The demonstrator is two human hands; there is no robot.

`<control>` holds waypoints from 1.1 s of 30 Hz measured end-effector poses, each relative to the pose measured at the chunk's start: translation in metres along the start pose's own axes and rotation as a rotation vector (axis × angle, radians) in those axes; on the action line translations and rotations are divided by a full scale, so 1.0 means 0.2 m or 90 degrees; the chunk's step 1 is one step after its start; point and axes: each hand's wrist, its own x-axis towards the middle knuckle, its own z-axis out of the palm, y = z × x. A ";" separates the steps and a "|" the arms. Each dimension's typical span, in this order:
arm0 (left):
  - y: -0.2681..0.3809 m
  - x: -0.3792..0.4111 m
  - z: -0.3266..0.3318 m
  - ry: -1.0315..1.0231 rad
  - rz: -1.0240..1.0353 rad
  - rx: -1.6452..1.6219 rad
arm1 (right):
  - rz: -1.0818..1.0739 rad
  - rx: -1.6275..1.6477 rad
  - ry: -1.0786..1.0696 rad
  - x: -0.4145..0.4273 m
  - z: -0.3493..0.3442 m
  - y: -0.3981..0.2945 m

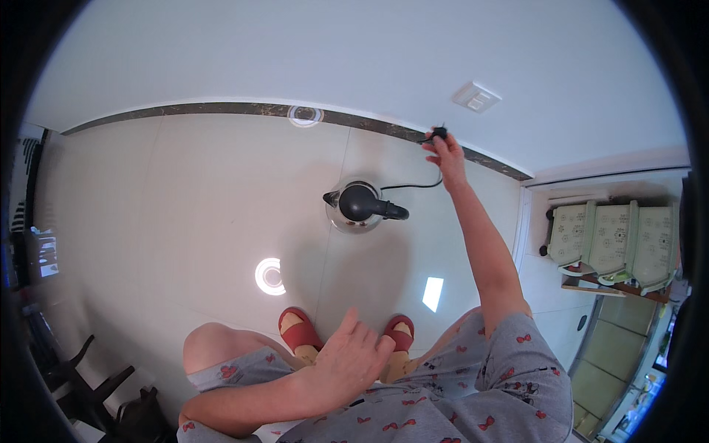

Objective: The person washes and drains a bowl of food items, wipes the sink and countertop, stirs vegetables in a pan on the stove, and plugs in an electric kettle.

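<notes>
My right hand (447,155) is shut on a black power plug (439,133), held close to the foot of the white wall, below a white wall socket or switch plate (477,97). A dark cord (412,186) runs from beside the kettle towards that hand. The electric kettle (359,205), with a black lid and handle and a shiny body, stands on the tiled floor, its handle pointing right. My left hand (354,354) hovers over my lap, away from the kettle, with no object visible in it; its fingers are loosely bent and partly spread.
Pale floor tiles (194,221) meet a dark marbled skirting strip (221,108). A light green tiered storage rack (612,238) stands at the right, beyond a door frame. Dark furniture legs (88,376) are at the lower left. Red slippers (302,334) are on my feet.
</notes>
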 end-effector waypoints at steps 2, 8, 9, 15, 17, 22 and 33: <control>0.00 0.00 -0.02 0.031 0.011 -0.001 | -0.024 0.094 0.035 0.02 -0.03 -0.12; 0.00 0.00 -0.06 0.097 0.039 0.005 | -0.006 0.185 0.047 0.08 -0.13 -0.25; -0.01 0.00 -0.06 0.099 0.037 0.011 | 0.004 0.195 0.045 0.09 -0.13 -0.26; -0.02 0.01 -0.09 0.093 0.036 0.032 | 0.008 0.204 0.018 0.12 -0.16 -0.33; -0.03 0.02 -0.07 0.102 0.035 0.028 | 0.004 0.213 0.006 0.09 -0.19 -0.34; -0.02 0.03 -0.05 0.105 0.037 0.035 | 0.029 0.285 0.005 0.07 -0.19 -0.40; -0.03 0.07 -0.05 0.080 0.054 0.042 | 0.126 0.353 0.294 0.33 -0.14 -0.36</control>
